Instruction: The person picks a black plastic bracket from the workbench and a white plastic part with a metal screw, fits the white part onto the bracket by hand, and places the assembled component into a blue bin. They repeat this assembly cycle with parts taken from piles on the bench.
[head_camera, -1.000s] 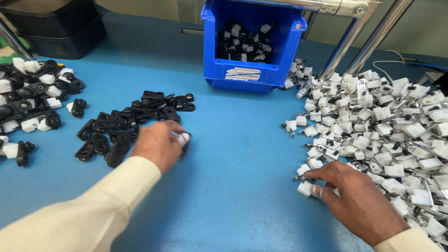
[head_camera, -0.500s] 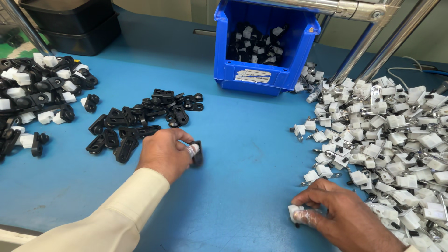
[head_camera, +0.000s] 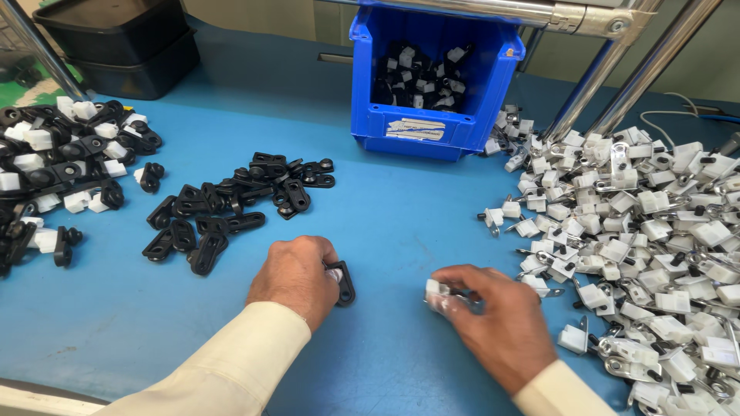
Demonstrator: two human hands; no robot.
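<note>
One black clip [head_camera: 344, 282] in left hand [head_camera: 294, 276], one white clip [head_camera: 437, 292] in right hand [head_camera: 493, 323].

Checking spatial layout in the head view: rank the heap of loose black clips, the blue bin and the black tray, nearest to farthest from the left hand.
From the left hand:
1. Heap of loose black clips, just ahead and to its left on the table.
2. Blue bin, farther ahead, to the right.
3. Black tray, far back-left corner.

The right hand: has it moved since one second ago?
Yes. The right hand, holding a white clip, has come left, away from the white clip pile, toward the left hand below the blue bin.
</note>
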